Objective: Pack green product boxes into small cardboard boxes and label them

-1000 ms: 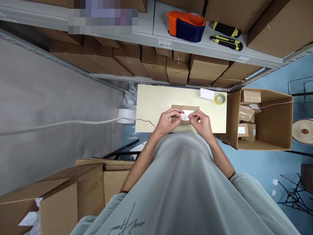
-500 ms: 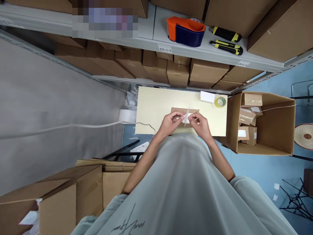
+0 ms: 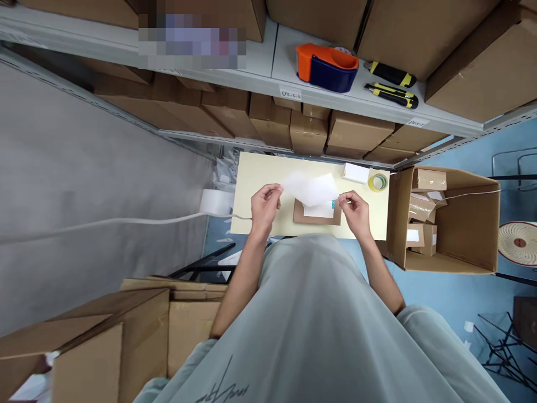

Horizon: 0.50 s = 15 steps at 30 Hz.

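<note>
Pinched in my left hand (image 3: 267, 202) is the end of a translucent backing sheet (image 3: 294, 184). My right hand (image 3: 354, 208) pinches the right edge of a whiter label (image 3: 324, 188). The two sheets meet or overlap between my hands; whether they are still stuck together I cannot tell. Beneath them, a flat brown cardboard box (image 3: 298, 215) lies on the pale yellow table (image 3: 255, 173). On top of the box is a white paper (image 3: 318, 211) with a small blue mark at its right.
A small white box (image 3: 356, 173) and a tape roll (image 3: 371, 182) stand at the table's back right. Right of the table, a large carton (image 3: 465, 224) holds several small boxes. The shelf above bears an orange-blue tape dispenser (image 3: 327, 68) and two cutters (image 3: 392, 84). A white cable (image 3: 138, 219) crosses the left.
My hands have moved apart, the left one leftward and the right one slightly rightward. The sheet pinched between them has opened out into a translucent part and a whiter part. The view has shifted slightly.
</note>
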Motion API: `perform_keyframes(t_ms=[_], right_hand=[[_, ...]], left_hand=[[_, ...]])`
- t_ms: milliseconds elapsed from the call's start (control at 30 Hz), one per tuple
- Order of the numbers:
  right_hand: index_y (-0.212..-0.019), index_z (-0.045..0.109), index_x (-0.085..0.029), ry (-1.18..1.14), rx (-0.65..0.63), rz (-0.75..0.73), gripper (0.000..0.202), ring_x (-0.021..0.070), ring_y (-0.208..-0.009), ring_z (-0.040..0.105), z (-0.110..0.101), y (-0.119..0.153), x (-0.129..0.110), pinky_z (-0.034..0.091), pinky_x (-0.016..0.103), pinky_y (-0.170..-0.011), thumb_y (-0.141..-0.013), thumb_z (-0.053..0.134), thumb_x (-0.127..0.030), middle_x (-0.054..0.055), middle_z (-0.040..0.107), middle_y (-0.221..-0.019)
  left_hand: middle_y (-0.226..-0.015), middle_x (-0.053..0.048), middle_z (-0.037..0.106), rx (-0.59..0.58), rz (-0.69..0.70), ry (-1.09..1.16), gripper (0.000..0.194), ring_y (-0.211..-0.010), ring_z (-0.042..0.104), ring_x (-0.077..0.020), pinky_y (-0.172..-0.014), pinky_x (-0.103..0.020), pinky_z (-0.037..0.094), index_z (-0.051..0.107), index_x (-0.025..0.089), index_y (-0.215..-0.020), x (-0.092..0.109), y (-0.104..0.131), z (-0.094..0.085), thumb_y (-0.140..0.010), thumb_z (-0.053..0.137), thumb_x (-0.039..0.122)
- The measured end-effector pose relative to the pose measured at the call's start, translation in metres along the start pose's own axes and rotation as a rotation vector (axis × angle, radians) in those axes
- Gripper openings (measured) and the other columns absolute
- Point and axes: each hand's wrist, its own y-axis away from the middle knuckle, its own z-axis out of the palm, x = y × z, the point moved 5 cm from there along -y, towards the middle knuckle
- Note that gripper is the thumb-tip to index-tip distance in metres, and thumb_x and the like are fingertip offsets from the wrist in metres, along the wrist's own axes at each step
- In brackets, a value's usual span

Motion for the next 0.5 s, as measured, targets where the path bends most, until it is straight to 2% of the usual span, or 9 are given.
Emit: perform_keyframes(t_ms=[133,200,267,433,500], right_hand=[[-0.089,0.07,-0.025,-0.02,0.035,0.015,0.03,0.0179,-0.078,0.06,0.006,-0.004,-0.002,0.05,0.031,-0.07,-0.094,0.074,-0.054,0.002,0.068,-0.087],[-0.089,0.069,-0.025,-0.005,0.035,0.017,0.031,0.018,-0.078,0.06,0.012,-0.004,-0.004,0.05,0.031,-0.07,-0.095,0.073,-0.055,0.001,0.067,-0.086],[-0.088,0.069,-0.025,0.006,0.041,0.017,0.031,0.0181,-0.077,0.06,0.019,-0.003,-0.008,0.05,0.031,-0.069,-0.094,0.073,-0.055,0.001,0.066,-0.085],[-0.088,0.069,-0.025,0.004,0.059,-0.011,0.029,0.0182,-0.077,0.06,0.039,0.005,-0.02,0.05,0.031,-0.07,-0.095,0.074,-0.053,0.001,0.066,-0.083],[-0.088,0.069,-0.025,0.011,0.051,-0.011,0.03,0.018,-0.078,0.06,0.048,0.009,-0.023,0.05,0.031,-0.07,-0.095,0.074,-0.053,0.001,0.067,-0.083]], left_hand=[[-0.055,0.009,0.052,0.119,-0.05,0.102,0.025,-0.04,0.042,-0.0073,-0.039,-0.019,0.03,0.07,0.021,-0.092,0.002,-0.011,-0.029,-0.078,0.083,0.037],[-0.056,0.009,0.055,0.18,-0.065,0.132,0.026,-0.037,0.043,-0.0069,-0.038,-0.019,0.03,0.067,0.021,-0.095,0.004,-0.017,-0.046,-0.081,0.083,0.038],[-0.062,0.007,0.063,0.248,-0.066,0.146,0.027,-0.038,0.05,-0.0072,-0.039,-0.017,0.034,0.065,0.021,-0.097,0.006,-0.027,-0.064,-0.084,0.083,0.038],[-0.095,-0.005,0.082,0.452,0.016,0.135,0.021,-0.053,0.069,-0.0106,-0.043,-0.017,0.043,0.062,0.021,-0.108,0.015,-0.059,-0.118,-0.096,0.074,0.033],[-0.121,-0.012,0.083,0.486,0.094,0.084,0.027,-0.069,0.078,-0.0137,-0.05,-0.019,0.053,0.063,0.02,-0.122,0.024,-0.073,-0.14,-0.099,0.072,0.032]])
